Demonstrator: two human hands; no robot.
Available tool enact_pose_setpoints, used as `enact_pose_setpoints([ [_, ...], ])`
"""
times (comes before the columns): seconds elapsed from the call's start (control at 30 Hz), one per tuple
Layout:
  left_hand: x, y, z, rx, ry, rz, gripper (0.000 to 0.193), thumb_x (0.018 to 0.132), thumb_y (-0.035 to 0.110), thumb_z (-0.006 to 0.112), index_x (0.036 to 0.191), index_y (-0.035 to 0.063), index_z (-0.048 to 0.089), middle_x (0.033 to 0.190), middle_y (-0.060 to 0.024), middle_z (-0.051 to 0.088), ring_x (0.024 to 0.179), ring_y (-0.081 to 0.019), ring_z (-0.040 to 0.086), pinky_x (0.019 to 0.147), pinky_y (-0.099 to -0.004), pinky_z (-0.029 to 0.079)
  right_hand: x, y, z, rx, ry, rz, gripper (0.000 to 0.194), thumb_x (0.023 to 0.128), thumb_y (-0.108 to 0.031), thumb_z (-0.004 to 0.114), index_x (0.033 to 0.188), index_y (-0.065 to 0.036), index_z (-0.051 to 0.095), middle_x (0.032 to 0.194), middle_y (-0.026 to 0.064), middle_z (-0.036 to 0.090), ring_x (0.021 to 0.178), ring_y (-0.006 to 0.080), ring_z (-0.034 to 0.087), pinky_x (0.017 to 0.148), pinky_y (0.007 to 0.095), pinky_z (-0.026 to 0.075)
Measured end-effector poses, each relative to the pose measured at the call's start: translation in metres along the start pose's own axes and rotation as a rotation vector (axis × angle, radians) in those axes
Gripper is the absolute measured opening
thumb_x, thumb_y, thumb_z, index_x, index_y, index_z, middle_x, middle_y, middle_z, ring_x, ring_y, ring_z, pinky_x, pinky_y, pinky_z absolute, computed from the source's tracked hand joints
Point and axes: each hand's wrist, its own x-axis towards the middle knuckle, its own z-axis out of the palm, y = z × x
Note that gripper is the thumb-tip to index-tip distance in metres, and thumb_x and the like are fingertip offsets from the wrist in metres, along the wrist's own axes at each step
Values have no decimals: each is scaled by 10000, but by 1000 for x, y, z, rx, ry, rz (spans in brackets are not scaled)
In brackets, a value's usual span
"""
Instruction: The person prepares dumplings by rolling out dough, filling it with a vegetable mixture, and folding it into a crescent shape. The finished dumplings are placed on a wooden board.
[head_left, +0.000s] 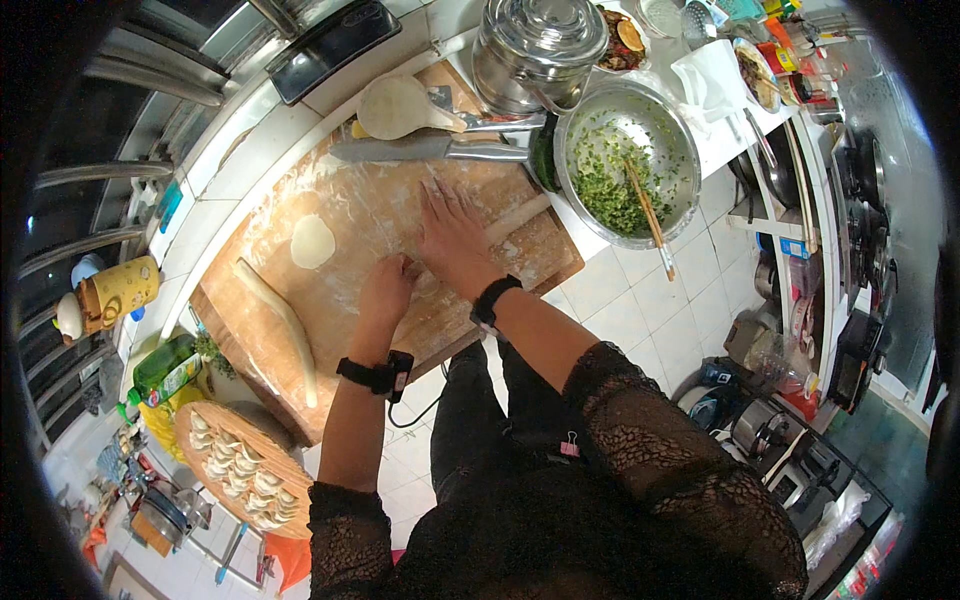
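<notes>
On the floured wooden board (360, 300), my right hand (454, 232) lies palm down over one end of a pale rolling pin (519, 219). Close to its left, my left hand (390, 289) has its fingers curled near the board; whether a bit of dough is in them cannot be seen. A flat round dough wrapper (313, 241) rests further left. A long rope of dough (283, 322) lies along the board's left part. A cleaver-like knife (427, 150) lies across the far side of the board.
Beyond the board stands a lidded steel pot (536, 45). A steel bowl (694, 161) of chopped greens, with chopsticks (646, 202), is at the far right. A gourd ladle (397, 107) lies by the knife. At lower left, a round wooden tray (296, 491) bears several dumplings (240, 472).
</notes>
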Motion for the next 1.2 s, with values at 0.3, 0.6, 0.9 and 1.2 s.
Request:
enact_pose_setpoints([
  [0.3, -6, -11, 12, -265, -35, -102, 176, 801, 148, 603, 840, -20, 639, 879, -237, 606, 940, -382, 576, 785, -458, 450, -39, 3, -13, 123, -167, 80, 503, 890, -261, 494, 1287, 45, 445, 1385, 183, 409, 1325, 312, 332, 1111, 446, 233],
  [0.6, -1, -1, -5, 31, 132, 8, 170, 798, 153, 605, 841, -7, 645, 874, -236, 613, 869, -414, 576, 754, -479, 455, -45, 0, -23, 0, -489, 208, 542, 893, -244, 500, 1357, 9, 376, 1369, 179, 439, 1287, 343, 379, 1096, 447, 249],
  [0.9, 1, 3, -1, 29, 147, 15, 138, 795, 102, 573, 823, -28, 612, 844, -231, 600, 868, -413, 569, 738, -482, 445, -1, 3, 19, -57, -52, -32, 572, 869, -244, 526, 1358, 7, 367, 1395, 159, 419, 1281, 348, 381, 1096, 457, 244],
  [1.2, -9, -1, 0, -50, 46, 52, 178, 805, 145, 589, 862, -22, 617, 891, -244, 613, 895, -411, 572, 755, -460, 459, -7, 1, 2, -97, -152, -68, 539, 868, -223, 520, 1332, 20, 392, 1416, 171, 375, 1310, 341, 339, 1102, 461, 239],
])
